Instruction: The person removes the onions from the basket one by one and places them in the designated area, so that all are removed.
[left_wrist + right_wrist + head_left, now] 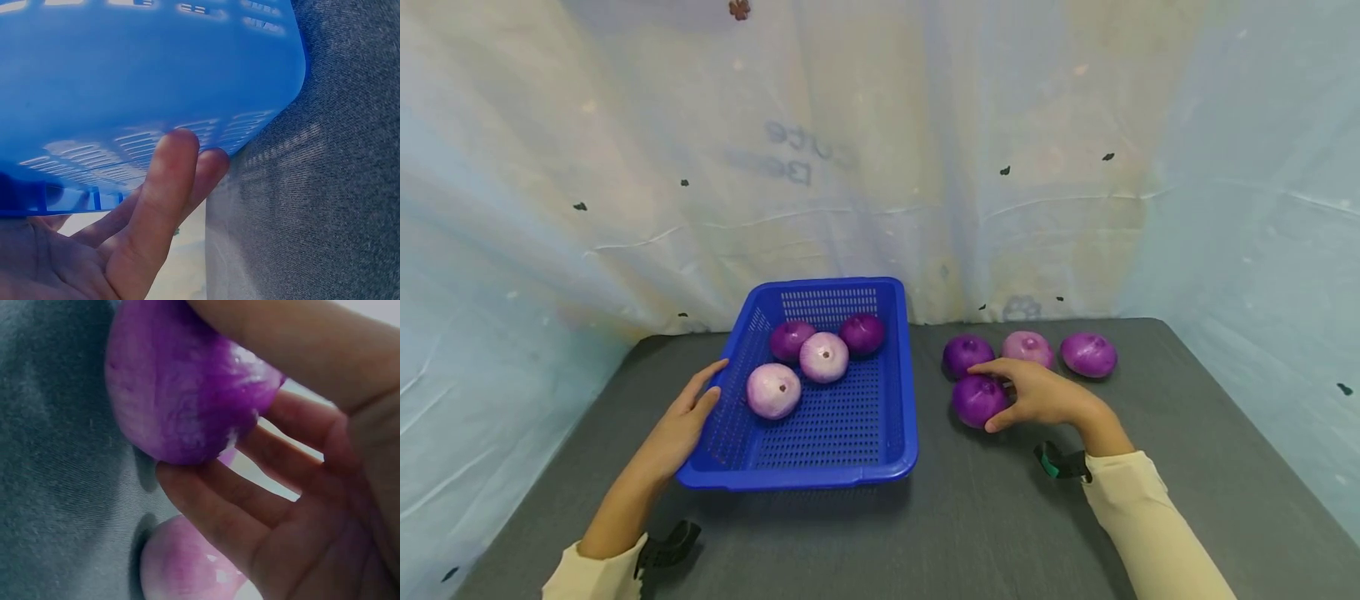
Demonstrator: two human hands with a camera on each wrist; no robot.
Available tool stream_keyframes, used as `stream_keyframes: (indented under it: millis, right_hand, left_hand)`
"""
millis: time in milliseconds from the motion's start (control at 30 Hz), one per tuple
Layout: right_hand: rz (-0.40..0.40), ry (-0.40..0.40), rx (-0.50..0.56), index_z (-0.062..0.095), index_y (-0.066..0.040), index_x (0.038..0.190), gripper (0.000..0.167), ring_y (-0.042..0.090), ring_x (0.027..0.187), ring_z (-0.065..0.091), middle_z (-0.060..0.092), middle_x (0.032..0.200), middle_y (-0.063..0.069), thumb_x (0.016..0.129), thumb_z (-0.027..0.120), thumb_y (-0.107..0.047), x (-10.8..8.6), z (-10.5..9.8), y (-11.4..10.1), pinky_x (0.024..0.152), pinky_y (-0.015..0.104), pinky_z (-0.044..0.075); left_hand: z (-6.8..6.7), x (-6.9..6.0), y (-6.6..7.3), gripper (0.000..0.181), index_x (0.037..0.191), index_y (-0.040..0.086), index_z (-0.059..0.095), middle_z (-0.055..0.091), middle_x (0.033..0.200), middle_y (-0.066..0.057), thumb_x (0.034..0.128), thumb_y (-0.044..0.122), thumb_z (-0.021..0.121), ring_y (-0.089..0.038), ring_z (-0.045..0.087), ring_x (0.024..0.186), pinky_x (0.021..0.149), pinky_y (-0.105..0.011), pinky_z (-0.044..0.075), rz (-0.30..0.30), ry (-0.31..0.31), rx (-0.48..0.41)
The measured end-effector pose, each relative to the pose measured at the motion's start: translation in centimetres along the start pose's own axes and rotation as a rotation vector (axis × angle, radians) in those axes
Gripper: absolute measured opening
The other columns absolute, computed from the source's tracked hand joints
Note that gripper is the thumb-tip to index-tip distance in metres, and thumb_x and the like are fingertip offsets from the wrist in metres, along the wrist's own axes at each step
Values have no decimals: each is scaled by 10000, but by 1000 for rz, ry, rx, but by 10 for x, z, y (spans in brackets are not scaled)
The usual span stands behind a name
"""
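Purple onion (979, 402) lies between the thumb and fingers of the right hand (1037, 392), with another dark onion (967, 357) just beyond the fingertips and a pink onion (1028, 347) on the far side of the knuckles. That hand, spread about the onion's width, grasps it, while the left hand (681, 423), fingers extended, touches the side of a blue basket (805, 478). The grasped bulb is rounded and glossy, tapering toward the palm.
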State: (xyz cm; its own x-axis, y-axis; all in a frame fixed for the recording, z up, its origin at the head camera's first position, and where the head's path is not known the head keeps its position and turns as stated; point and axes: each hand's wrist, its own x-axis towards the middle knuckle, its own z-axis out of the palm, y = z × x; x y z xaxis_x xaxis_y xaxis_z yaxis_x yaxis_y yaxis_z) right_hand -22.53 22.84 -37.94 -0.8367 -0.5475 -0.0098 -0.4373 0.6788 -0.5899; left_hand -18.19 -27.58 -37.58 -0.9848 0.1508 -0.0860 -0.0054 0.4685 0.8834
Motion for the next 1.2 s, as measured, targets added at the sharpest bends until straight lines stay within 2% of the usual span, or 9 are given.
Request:
stream_keyframes:
  millis: [533, 767, 900, 1200]
  right_hand:
    - [-30, -13, -40, 529, -32, 1409, 819, 344, 1283, 542, 554, 1423, 178, 723, 896, -289, 5, 8, 1, 1040, 533, 444]
    - [-4, -18, -29, 530, -33, 1408, 807, 344, 1269, 554, 568, 1409, 171, 733, 890, -289, 2, 3, 0, 1026, 517, 463]
    - [3, -28, -3, 515, -26, 1419, 814, 391, 1266, 554, 562, 1407, 184, 742, 883, -290, -2, -2, -1, 1001, 519, 482]
    - [23, -36, 30, 497, -38, 1438, 812, 431, 1304, 525, 509, 1466, 180, 757, 874, -270, -7, -11, -3, 993, 496, 497]
  left_hand:
    - [-2, -1, 0, 594, 1609, 286, 75, 350, 1492, -317, 1079, 474, 267, -291, 652, 1048, 757, -385, 576, -17, 0, 10]
    - [-2, 0, 0, 588, 1611, 275, 70, 356, 1488, -325, 1084, 457, 258, -285, 658, 1044, 756, -387, 581, -16, 2, 22]
    - [-1, -1, 0, 578, 1610, 277, 75, 379, 1472, -322, 1089, 440, 264, -276, 660, 1025, 745, -361, 569, -16, 1, 4]
    - [1, -1, 3, 587, 1610, 286, 74, 323, 1524, -292, 1083, 460, 267, -318, 626, 1097, 777, -350, 551, -15, 6, 27]
